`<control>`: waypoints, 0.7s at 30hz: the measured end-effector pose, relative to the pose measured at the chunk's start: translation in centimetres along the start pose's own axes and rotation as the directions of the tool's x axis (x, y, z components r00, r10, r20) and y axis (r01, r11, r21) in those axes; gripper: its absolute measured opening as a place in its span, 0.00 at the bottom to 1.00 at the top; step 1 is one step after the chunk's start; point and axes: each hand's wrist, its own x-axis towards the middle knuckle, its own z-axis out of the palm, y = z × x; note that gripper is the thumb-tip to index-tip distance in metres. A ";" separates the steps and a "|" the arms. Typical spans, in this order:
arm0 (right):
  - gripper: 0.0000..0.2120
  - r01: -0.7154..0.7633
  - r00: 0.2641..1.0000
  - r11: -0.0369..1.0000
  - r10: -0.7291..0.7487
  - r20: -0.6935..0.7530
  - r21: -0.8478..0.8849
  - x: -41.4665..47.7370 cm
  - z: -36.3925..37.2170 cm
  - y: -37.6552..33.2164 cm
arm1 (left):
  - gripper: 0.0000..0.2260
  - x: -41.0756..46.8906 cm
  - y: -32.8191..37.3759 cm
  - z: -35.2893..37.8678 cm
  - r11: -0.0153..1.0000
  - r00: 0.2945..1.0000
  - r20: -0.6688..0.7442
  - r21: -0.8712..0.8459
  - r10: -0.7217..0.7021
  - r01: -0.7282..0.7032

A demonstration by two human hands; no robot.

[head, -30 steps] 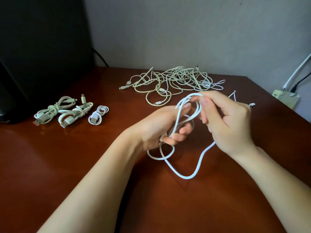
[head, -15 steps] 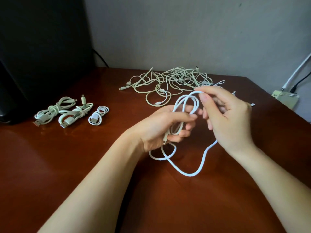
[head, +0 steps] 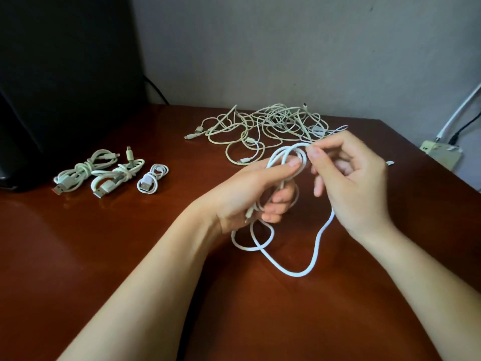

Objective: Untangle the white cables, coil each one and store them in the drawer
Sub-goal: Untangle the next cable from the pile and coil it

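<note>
1. The brown wooden desk (head: pixel 130 256) carries all the task's cables. No drawer is in view, so by the look of it nothing has been stored yet.
2. The tangled pile of white cables (head: pixel 273 126) lies at the back of the desk, near the wall. Several leads loop through one another there, which I judge to be the bulk of the work left.
3. The left hand (head: pixel 250 194) has its fingers curled round a few gathered loops, with the thumb pressing on top of them.
4. The right hand (head: pixel 354 183) pinches the top of the same loops between thumb and forefinger, just beside the left thumb.
5. The white cable (head: pixel 316 246) between the hands is partly wound. A long slack bight hangs from the hands onto the desk in front of them, so this coil is perhaps half made.
6. Three coiled cables sit well apart to the left, finished but not put away: two larger knotted bundles (head: pixel 83 170) (head: pixel 117 175) and the small coil (head: pixel 152 178).
</note>
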 end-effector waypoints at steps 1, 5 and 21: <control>0.05 -0.003 1.000 1.000 0.003 -0.003 -0.007 0.0 0.0 0.0 | 0.08 0.0 0.0 0.1 1.000 1.000 0.017 0.002 0.010 -0.010; 0.07 -0.086 0.996 0.996 0.086 -0.013 0.002 0.3 -0.1 0.1 | 0.12 0.3 -0.4 0.3 0.998 0.998 -0.030 0.034 0.050 -0.049; 0.28 -0.624 0.680 0.782 0.544 0.492 -0.003 0.1 0.5 -0.7 | 0.19 1.0 0.1 -2.1 0.918 0.921 -0.382 -0.334 0.075 -0.213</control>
